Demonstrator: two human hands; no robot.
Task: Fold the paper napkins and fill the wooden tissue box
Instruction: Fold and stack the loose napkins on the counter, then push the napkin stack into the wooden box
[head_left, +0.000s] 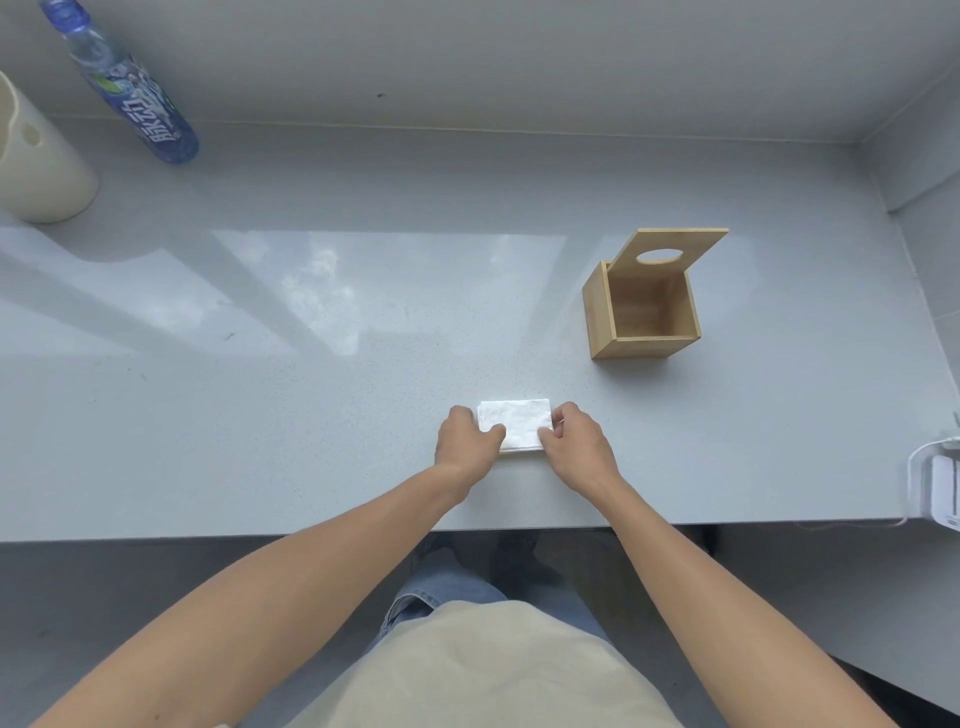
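Note:
A small stack of white paper napkins (517, 423) lies on the grey counter (311, 415) near its front edge. My left hand (467, 441) grips the stack's left side, thumb on top. At the stack's right side my right hand (576, 441) pinches the near right corner. The wooden tissue box (605, 317) stands to the far right of the napkins, its inside showing nothing. Its lid (670, 249), with an oval hole, leans open against the box's back edge.
A blue-labelled plastic bottle (132, 98) stands at the far left by the wall. A cream-coloured round container (41, 171) is beside it. A white device with a cable (940, 488) sits at the counter's right front corner. Walls close the back and right.

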